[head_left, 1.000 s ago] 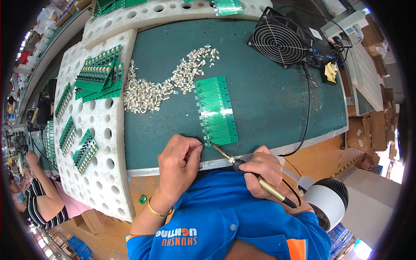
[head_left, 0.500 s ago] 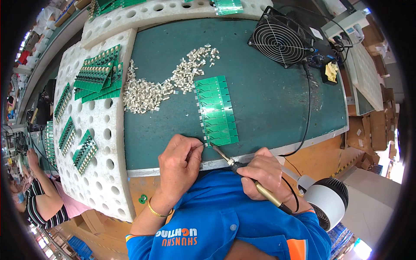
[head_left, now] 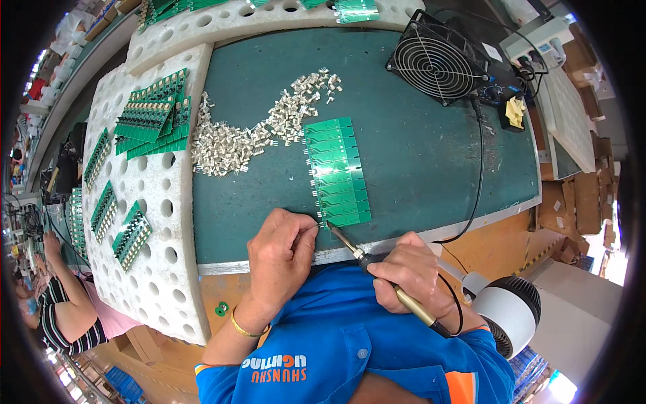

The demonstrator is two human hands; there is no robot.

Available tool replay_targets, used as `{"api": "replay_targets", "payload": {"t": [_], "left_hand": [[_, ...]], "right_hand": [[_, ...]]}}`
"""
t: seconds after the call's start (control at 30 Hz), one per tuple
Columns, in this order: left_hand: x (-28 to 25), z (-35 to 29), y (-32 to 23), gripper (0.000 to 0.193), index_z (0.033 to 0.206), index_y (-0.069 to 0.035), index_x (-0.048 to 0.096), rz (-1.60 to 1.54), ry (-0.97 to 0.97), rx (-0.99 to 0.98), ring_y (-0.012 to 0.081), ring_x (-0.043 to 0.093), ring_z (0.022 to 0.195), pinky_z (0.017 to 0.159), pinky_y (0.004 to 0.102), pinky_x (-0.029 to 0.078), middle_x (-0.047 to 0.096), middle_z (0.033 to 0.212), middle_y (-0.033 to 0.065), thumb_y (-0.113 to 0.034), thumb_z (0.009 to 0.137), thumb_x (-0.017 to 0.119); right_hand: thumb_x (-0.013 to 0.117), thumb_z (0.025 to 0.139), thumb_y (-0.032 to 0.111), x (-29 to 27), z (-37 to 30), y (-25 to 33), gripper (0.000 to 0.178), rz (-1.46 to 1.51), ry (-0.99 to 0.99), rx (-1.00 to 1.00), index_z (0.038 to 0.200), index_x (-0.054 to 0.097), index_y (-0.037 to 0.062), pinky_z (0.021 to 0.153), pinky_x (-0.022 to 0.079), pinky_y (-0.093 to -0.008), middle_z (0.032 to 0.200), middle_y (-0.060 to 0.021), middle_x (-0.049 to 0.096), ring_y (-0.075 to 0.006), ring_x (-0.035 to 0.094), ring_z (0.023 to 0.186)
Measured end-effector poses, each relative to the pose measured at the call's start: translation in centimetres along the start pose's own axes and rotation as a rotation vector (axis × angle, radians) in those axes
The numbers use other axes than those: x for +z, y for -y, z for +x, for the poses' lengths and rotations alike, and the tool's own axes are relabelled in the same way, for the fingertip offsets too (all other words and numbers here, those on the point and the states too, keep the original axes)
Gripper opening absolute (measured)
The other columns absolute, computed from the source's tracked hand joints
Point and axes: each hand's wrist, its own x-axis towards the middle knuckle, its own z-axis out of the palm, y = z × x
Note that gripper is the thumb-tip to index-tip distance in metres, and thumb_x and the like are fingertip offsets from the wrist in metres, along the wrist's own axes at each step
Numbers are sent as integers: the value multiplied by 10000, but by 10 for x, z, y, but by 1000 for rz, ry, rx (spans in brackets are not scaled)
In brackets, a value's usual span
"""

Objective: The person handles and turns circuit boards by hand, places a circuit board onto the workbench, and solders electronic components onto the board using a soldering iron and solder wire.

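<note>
A green circuit board panel (head_left: 340,178) lies on the dark green mat, with small white connectors along its left edge. My right hand (head_left: 409,273) is wrapped round a soldering iron (head_left: 415,304). The iron's tip meets the panel's near left corner, beside the lowest connectors. My left hand (head_left: 282,252) is closed in a pinch at that same corner, fingertips next to the connectors; what it holds is hidden or too fine to see. Beyond the panel, a loose heap of white connectors (head_left: 232,149) spreads across the mat.
To the left, a white foam board (head_left: 153,229) with holes bears several populated circuit boards (head_left: 145,118). A black fan (head_left: 434,64) stands at the far right, near a yellow sponge (head_left: 515,112). The iron's black cable (head_left: 479,182) crosses the mat. Another person's arm (head_left: 67,262) shows at far left.
Almost nothing differs. Both hands and the soldering iron stay at the panel's near left corner, with only a slight shift of the view.
</note>
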Motion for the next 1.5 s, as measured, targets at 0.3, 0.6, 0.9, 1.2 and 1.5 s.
{"api": "replay_targets", "payload": {"t": [0.3, 0.6, 0.9, 1.2, 1.5], "left_hand": [[0, -1, 1, 74, 870, 5, 628, -68, -15, -46, 129, 576, 634, 562, 250, 455, 569, 797, 66, 32, 841, 690], [-1, 0, -1, 72, 871, 12, 629, -69, -37, -67, 113, 553, 624, 558, 242, 443, 565, 789, 59, 33, 841, 691], [2, 6, -2, 78, 868, 21, 629, -62, -56, -90, 108, 546, 620, 563, 241, 442, 573, 779, 57, 46, 830, 692], [-1, 8, -6, 69, 868, 19, 627, -105, -60, -155, 116, 556, 607, 564, 257, 459, 585, 787, 65, 36, 840, 687], [-2, 7, -4, 66, 921, 11, 565, -200, -39, -297, 102, 556, 576, 530, 264, 455, 610, 738, 59, -12, 918, 627]], "right_hand": [[687, 795, 91, -7, -3, -1, 173, 48, -44, -12, 954, 645, 40, 538, 388, -321, 615, -18, 593, -169, 539, 480], [669, 831, 106, -1, 1, -6, 135, 112, -86, 23, 939, 640, 29, 546, 392, -332, 617, -43, 594, -190, 534, 490], [679, 827, 105, 5, 3, -14, 129, 114, -109, 32, 922, 641, 26, 548, 391, -337, 611, -51, 589, -191, 528, 487], [705, 871, 225, 5, 9, -17, 250, 88, -116, 6, 1011, 661, 22, 564, 426, -353, 740, -80, 600, -224, 559, 594], [848, 660, 188, 17, 23, -17, 430, -135, -5, 56, 1042, 670, 107, 625, 488, -368, 863, -88, 556, -262, 581, 745]]}}
